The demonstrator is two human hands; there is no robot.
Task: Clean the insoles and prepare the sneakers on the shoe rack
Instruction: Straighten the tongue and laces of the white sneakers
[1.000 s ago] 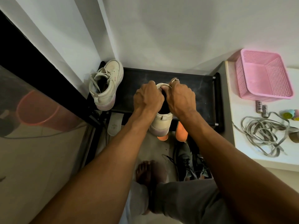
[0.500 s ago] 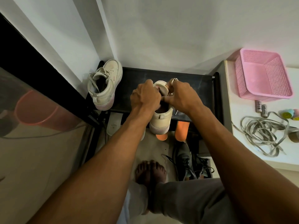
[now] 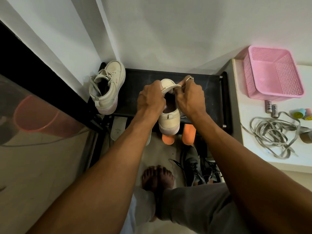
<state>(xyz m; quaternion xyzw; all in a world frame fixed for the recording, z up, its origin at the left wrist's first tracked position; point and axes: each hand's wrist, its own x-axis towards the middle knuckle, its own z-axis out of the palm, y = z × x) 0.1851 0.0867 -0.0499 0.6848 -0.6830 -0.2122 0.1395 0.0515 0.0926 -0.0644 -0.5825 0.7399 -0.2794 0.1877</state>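
A cream sneaker point(image 3: 169, 119) with a pinkish sole sits at the centre of the frame, heel toward the viewer, over the front edge of the black shoe rack point(image 3: 211, 92). Both hands have it. The left hand point(image 3: 150, 98) curls its grip round the left rim of the opening. The right hand point(image 3: 190, 98), a ring on one finger, pinches the cream flap at the front of the opening.

A second cream sneaker point(image 3: 108, 88), laced, rests on the rack's top shelf at the upper left, against the wall corner. Below the rack's edge lie a white insole point(image 3: 117, 129) and two orange insoles point(image 3: 189, 135), with grey sneakers point(image 3: 192, 166) on the floor nearer the viewer.

At the right edge, a white worktop point(image 3: 249, 132) carries a pink basket point(image 3: 273, 73), loose grey laces point(image 3: 273, 132) and two batteries point(image 3: 271, 107).
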